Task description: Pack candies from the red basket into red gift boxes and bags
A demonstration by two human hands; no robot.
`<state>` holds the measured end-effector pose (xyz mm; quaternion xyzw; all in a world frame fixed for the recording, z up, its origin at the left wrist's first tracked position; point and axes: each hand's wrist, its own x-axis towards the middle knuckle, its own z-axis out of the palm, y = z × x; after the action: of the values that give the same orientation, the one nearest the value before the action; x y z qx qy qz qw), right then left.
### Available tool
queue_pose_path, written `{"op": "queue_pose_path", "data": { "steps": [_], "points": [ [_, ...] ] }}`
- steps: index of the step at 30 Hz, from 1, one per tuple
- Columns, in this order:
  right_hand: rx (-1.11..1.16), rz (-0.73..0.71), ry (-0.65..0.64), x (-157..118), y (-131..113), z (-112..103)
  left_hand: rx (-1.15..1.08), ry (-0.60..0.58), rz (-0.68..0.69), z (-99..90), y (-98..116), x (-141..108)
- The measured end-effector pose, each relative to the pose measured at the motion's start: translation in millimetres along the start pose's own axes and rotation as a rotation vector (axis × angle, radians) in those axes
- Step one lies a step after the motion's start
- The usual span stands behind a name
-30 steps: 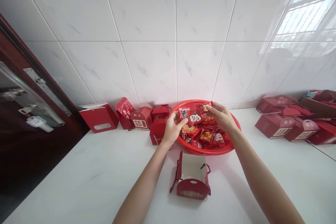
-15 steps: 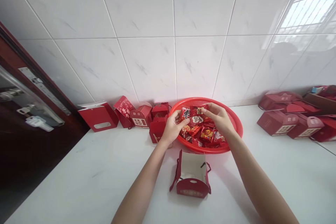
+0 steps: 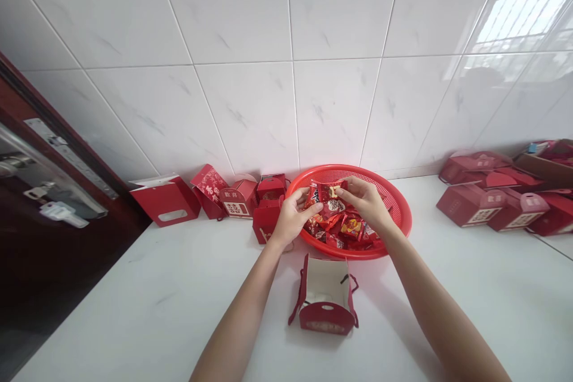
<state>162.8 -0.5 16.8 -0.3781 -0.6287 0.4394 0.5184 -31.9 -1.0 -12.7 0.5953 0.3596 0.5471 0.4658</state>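
Note:
Over the left side of a red plastic basket [image 3: 400, 206], my left hand [image 3: 293, 215] pinches red candy packets [image 3: 316, 192]. My right hand [image 3: 364, 200] is closed on a small red-and-gold candy [image 3: 335, 191], close beside the packets in my left hand. Several wrapped candies [image 3: 353, 227] lie in the basket beneath both hands. In front of the basket stands an open dark-red gift box [image 3: 327, 316] with cord handles; its pale inside shows no contents.
Red gift boxes [image 3: 239, 197] and a red bag [image 3: 166, 200] stand along the tiled wall at left. More boxes [image 3: 470, 206] and a brown carton [image 3: 541, 170] are at right. A dark door [image 3: 54, 239] with keys borders the white counter [image 3: 179, 310].
My right hand has moved slightly left with its candy, nearer the packets in my left hand. The view has shifted a little.

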Motion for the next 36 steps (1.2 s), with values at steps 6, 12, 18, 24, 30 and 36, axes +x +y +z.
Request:
{"op": "queue_pose_path", "data": {
  "steps": [6,12,18,24,30,36],
  "points": [
    [-0.039,0.013,-0.042,-1,-2,0,-0.019,0.039,0.016,2.2,0,0],
    [-0.077,0.059,0.138,8,8,-12,-0.109,0.196,-0.002,5.0,-4,1],
    [-0.691,0.118,-0.538,28,25,-15,-0.156,0.22,0.011,4.5,-7,2],
    [-0.847,0.098,-0.737,37,40,8,-0.161,0.197,-0.001,4.3,-4,1],
    [-0.92,0.023,-0.618,40,39,6,-0.149,0.206,-0.003,3.7,-7,2],
    [-1.045,0.038,-0.494,52,42,-16,-0.181,0.242,-0.028,4.8,-5,2]
  ]
}}
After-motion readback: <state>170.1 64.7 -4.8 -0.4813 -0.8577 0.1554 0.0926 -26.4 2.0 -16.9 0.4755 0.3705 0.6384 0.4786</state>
